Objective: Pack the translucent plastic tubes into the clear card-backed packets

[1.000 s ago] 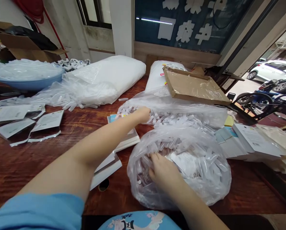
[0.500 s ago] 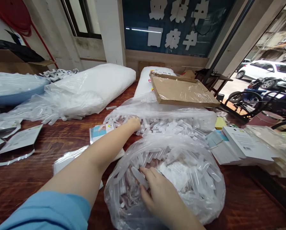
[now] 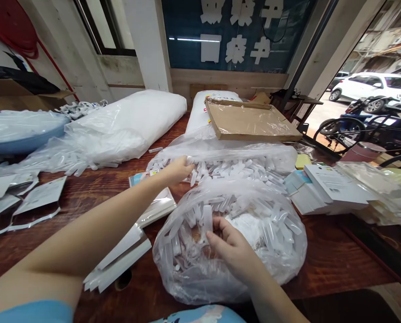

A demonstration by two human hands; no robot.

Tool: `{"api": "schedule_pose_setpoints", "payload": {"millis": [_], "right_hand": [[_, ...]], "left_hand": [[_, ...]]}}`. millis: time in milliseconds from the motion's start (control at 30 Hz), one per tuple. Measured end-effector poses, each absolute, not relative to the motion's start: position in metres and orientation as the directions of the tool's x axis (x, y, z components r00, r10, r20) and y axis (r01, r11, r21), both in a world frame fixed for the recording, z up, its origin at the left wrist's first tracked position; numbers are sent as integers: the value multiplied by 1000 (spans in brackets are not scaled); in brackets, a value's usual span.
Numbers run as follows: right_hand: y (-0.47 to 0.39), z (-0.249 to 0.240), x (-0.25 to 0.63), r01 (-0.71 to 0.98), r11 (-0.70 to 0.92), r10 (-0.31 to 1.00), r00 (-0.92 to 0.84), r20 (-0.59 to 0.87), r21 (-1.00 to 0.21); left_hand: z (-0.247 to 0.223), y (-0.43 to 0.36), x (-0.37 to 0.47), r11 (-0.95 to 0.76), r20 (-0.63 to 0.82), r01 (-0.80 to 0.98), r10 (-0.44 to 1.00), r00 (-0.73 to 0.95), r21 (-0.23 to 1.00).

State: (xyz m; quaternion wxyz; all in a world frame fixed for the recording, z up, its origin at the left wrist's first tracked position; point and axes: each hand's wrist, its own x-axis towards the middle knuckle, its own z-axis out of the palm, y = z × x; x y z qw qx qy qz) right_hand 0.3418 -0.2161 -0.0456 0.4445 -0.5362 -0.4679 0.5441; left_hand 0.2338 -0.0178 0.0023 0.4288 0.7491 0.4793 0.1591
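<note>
My right hand (image 3: pixel 232 244) is over the near clear plastic bag (image 3: pixel 200 287), pinching a flat, translucent white plastic piece (image 3: pixel 207 218) between thumb and fingers. The piece stands roughly upright. Many similar pieces lie inside this bag, around a crumpled white patch (image 3: pixel 246 229). Farther off, my left hand (image 3: pixel 182 169) is closed at the left edge of a second plastic bag (image 3: pixel 274 157), which is full of the same kind of pieces. Its fingertips point down, partly hidden, beside some loose pieces (image 3: pixel 194 177); whatever they grip is unclear.
Stacks of white cards and clear sleeves (image 3: pixel 119 258) lie under my left arm. More packs (image 3: pixel 335 184) are piled on the right. A shallow cardboard tray (image 3: pixel 250 121) sits behind the bags. Back left are a large white sack (image 3: pixel 146 116) and a blue basin (image 3: pixel 28 139).
My right hand has raised the plastic piece from a slant to nearly upright. The left hand has pulled back slightly to the left at the far bag. The view has shifted a little.
</note>
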Motion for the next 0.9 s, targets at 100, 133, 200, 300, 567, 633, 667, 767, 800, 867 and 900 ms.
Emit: {"api": "schedule_pose_setpoints", "payload": {"millis": [100,133,200,300,567,633,667,767,800,867,900], "right_hand": [[-217,-43,338,-305,-276,961,-69,-268,-911],[-218,-41,335,-364,-303,953,-93,-289,-881],[-219,-36,329,-435,-357,934,-167,-316,-827],[-224,-29,317,-459,-471,879,-322,-352,-754],[-235,-36,289,-288,-636,734,-513,-445,-716],[-236,-37,282,-252,-627,736,-502,-455,-737],[-236,-38,279,-255,-627,735,-506,-451,-736],[-236,-38,270,-321,-655,714,-558,-423,-684],[-236,-38,267,-331,-666,703,-579,-414,-668],[-235,-40,262,-322,-684,680,-606,-413,-654],[-235,-41,259,-310,-696,667,-612,-425,-647]], "left_hand": [[13,-71,206,-32,-218,406,803,555,913],[14,-90,198,67,-242,313,788,566,948],[10,-125,183,271,-296,129,771,563,954],[-2,-165,168,311,-287,39,811,509,949],[-32,-216,148,330,-254,-108,864,435,938],[-37,-223,144,347,-260,-158,876,406,924],[-39,-225,141,343,-252,-183,885,391,922],[-39,-228,132,299,-220,-193,912,346,934],[-38,-229,128,306,-234,-163,906,353,938],[-36,-228,120,362,-303,-83,866,397,928],[-35,-227,116,391,-337,-50,846,413,919]]}}
